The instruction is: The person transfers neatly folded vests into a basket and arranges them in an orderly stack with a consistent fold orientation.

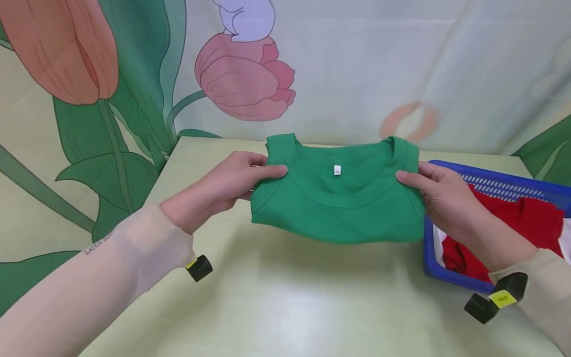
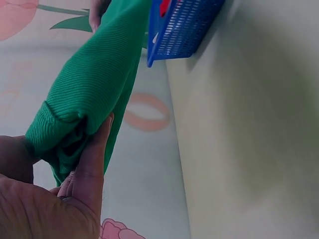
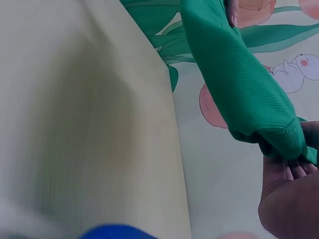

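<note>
A folded green shirt (image 1: pixel 343 218) with a round neckline and a small white label hangs in the air above the table, neckline facing up. My left hand (image 1: pixel 241 181) grips its left side, thumb on the front and fingers behind. On the other side my right hand (image 1: pixel 446 193) pinches the shirt's edge, its thumb across the front near the shoulder. In the left wrist view the rolled ribbed end of the shirt (image 2: pixel 89 84) lies between thumb and fingers. The right wrist view shows the opposite end of the shirt (image 3: pixel 244 89) held likewise.
A blue perforated basket (image 1: pixel 432 263) stands on the table at the right, beside and partly behind my right forearm. Red clothing (image 1: pixel 531 218) and some white cloth lie in it. The pale table (image 1: pixel 285 302) ends at a wall hanging (image 1: pixel 348 69) printed with flowers.
</note>
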`<state>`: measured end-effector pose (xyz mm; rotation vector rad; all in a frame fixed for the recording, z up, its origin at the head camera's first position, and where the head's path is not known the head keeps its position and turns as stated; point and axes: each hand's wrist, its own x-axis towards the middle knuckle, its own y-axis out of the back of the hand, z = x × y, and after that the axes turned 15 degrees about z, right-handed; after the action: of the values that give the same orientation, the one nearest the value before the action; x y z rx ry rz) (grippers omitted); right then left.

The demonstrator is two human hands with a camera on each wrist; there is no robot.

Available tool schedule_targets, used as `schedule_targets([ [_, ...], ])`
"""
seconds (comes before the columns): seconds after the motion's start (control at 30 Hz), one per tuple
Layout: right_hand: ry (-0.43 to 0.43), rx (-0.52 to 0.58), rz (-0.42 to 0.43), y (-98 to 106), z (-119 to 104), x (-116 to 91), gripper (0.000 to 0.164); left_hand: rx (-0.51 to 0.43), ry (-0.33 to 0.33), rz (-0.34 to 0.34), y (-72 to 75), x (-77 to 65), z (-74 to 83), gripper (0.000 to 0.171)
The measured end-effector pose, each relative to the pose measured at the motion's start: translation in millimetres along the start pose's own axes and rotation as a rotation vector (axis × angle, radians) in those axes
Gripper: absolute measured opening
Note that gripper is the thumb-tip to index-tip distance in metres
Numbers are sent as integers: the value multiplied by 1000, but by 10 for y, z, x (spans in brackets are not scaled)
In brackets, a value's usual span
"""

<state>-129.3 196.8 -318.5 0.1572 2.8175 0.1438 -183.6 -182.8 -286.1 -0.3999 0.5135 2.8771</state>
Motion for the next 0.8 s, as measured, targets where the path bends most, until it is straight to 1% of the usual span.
schedule_targets([
  [0.13, 5, -16, -8, 137, -7, 30, 77, 10, -12, 2, -67, 13, 95, 37],
  [0.33, 16, -48, -21, 323, -9, 64, 75, 15, -10, -1, -195, 28, 237, 33],
  [0.47, 24, -83, -15, 453, 5, 88, 73, 31, -5, -7, -294, 49, 328, 31],
  [0.67, 43, -154, 2, 623, 32, 135, 71, 59, -26, -3, -426, 82, 450, 27],
  [0.8, 47, -177, 8, 716, 39, 170, 73, 64, -34, -6, -499, 98, 509, 25],
])
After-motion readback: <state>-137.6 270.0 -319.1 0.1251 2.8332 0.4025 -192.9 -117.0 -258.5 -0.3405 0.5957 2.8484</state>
